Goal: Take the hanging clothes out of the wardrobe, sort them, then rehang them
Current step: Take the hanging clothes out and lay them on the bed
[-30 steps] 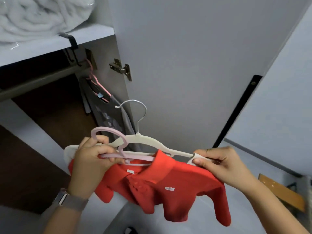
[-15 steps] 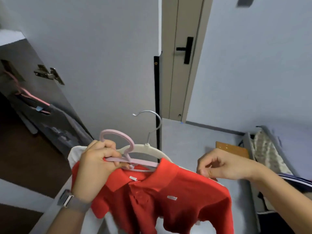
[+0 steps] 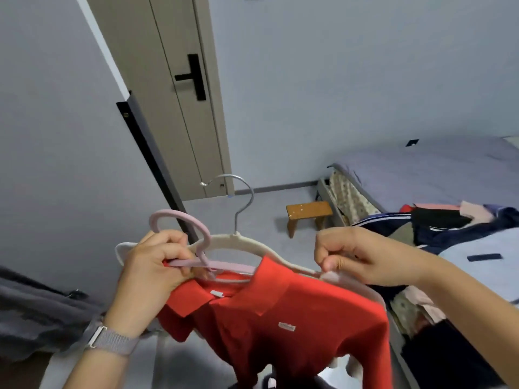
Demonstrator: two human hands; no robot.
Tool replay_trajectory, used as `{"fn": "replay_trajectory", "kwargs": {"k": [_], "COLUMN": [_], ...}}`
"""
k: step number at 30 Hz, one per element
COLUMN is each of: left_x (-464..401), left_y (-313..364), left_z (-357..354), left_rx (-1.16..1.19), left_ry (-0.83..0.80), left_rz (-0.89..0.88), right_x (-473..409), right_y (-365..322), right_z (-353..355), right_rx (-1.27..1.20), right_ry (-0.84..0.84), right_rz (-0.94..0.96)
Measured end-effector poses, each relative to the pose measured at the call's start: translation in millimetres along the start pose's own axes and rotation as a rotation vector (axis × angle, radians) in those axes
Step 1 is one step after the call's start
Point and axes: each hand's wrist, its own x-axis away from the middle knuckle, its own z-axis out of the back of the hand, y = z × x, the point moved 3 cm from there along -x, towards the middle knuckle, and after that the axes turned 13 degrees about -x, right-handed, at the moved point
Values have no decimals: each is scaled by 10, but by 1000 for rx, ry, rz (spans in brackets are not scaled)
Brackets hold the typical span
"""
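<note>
A red polo shirt (image 3: 295,327) hangs in front of me on a pink hanger (image 3: 182,223). Behind it is a white hanger (image 3: 238,242) with a metal hook, carrying a white garment that mostly stays hidden. My left hand (image 3: 151,273) grips the left ends of both hangers. My right hand (image 3: 356,256) pinches the right end of the white hanger at the shirt's shoulder. A grey garment (image 3: 33,313) hangs at the lower left, by the wardrobe door (image 3: 56,136).
A bed (image 3: 421,169) at the right holds a pile of clothes (image 3: 449,220). A small wooden stool (image 3: 307,213) stands on the floor ahead. The room door (image 3: 174,88) with a black handle is closed behind the wardrobe door's edge.
My view has swung right from the wardrobe interior towards the bed. Both hands carried the hangers and red shirt along, keeping their holds.
</note>
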Motion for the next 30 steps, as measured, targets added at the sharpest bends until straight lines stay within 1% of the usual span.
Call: {"fn": "replay_trajectory", "kwargs": {"k": [3, 5, 6, 9, 12, 13, 15, 17, 19, 22, 24, 27, 30], "left_x": [-183, -273, -307, -360, -403, -418, -455, -507, -557, -583, -568, -589, -695], "left_y": [177, 315, 368, 461, 565, 616, 718, 806, 900, 1108, 1261, 1502, 1743], "left_z": [-53, -154, -216, -404, -513, -539, -617, -706, -807, -974, -1121, -1322, -1554], "left_rx": [7, 60, 91, 148, 184, 185, 158, 108, 79, 106, 109, 141, 148], "left_ry": [-21, -32, -39, -34, -39, -40, -48, -50, -62, -125, -183, -298, -401], "left_rz": [-107, -172, -177, -141, -126, -143, -203, -258, -288, -346, -418, -513, -605], "right_x": [44, 43, 47, 159, 484, 609, 832, 1016, 1143, 1236, 1317, 1559, 1877], "right_y": [-102, -162, -172, -138, -97, -96, -112, -128, -139, -114, -56, 66, 158], "right_z": [59, 54, 46, 60, 99, 95, 48, -53, -184, -344, -399, -433, -342], "right_rx": [35, 64, 80, 87, 42, 14, -34, -70, -64, 60, 114, 76, 63], "right_ry": [122, 165, 182, 255, 394, 432, 437, 426, 475, 573, 615, 654, 698], "right_rz": [25, 28, 14, -101, -253, -312, -425, -477, -494, -480, -517, -585, -608]}}
